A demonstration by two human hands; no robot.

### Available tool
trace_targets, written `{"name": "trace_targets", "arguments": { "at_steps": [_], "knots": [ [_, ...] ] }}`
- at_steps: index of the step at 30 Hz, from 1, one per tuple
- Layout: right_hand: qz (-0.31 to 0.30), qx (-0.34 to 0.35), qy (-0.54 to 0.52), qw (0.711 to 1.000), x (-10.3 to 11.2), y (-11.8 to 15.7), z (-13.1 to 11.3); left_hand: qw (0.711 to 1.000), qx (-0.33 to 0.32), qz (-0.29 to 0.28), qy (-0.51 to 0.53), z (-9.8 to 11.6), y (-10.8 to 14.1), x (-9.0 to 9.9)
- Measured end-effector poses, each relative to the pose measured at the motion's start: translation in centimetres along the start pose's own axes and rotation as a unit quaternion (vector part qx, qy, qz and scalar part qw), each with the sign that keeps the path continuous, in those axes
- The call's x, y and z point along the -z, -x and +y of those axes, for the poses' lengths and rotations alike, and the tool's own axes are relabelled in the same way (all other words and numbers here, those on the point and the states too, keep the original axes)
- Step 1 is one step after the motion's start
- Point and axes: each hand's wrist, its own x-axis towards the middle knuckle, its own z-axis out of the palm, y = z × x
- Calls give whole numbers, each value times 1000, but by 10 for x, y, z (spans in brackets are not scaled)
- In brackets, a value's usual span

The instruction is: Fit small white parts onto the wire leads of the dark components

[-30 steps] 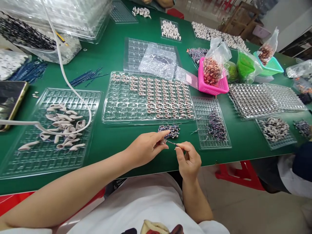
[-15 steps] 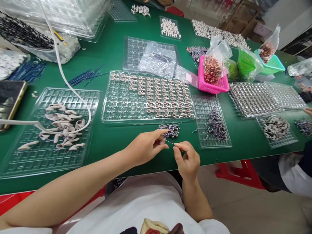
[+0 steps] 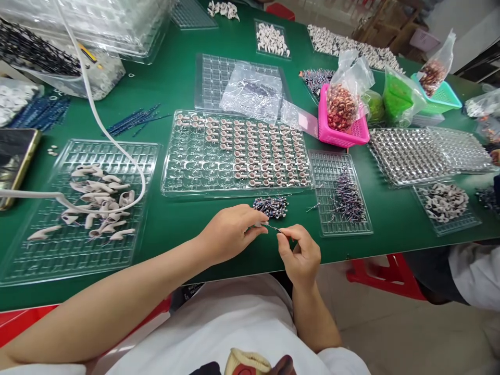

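Note:
My left hand (image 3: 231, 233) pinches a small pale piece (image 3: 259, 224) between thumb and fingertips, in front of a pile of small dark wired parts (image 3: 271, 207). Close on its right, my right hand (image 3: 300, 253) is closed on a thin dark wired part (image 3: 275, 229), whose tip points at the pale piece. Whether the two pieces touch is too small to tell. Beyond the hands lies a clear tray (image 3: 191, 179), partly filled with rows of pale, round-ended pieces. A smaller tray (image 3: 324, 177) to the right bears more wired parts.
At left, a tray (image 3: 35, 260) holds loose pale shells, with a white cable (image 3: 117, 143) arching over it. A pink basket (image 3: 344, 138) with a bag of copper-coloured rings stands at back right. A co-worker's hand (image 3: 495, 157) shows at the right edge.
My left hand has drawn back slightly from the wired pile, and the pale piece in it now shows more clearly. The co-worker's hand at the right edge has moved up.

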Motion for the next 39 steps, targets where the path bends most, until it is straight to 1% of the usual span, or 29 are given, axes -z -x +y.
{"name": "trace_targets", "arguments": {
  "at_steps": [4,10,19,24,34,39],
  "knots": [
    [-7,-3,8,1000,0,-1,0,1000,-21,4,-15,1,0,-2],
    [-20,-10,13,1000,-1,-2,-1,999,-36,10,-13,4,-1,-3],
    [-37,-13,9,999,-1,-3,-1,998,-65,10,-14,5,-3,-2],
    [-41,-15,23,999,-1,-4,-1,998,-67,1,-22,6,-4,-1],
    [-52,4,20,998,-3,-3,1,997,-63,-16,-31,6,-2,-4],
    [-60,20,15,998,-2,-2,3,998,-64,-11,-28,6,-3,-3]
  ]
}}
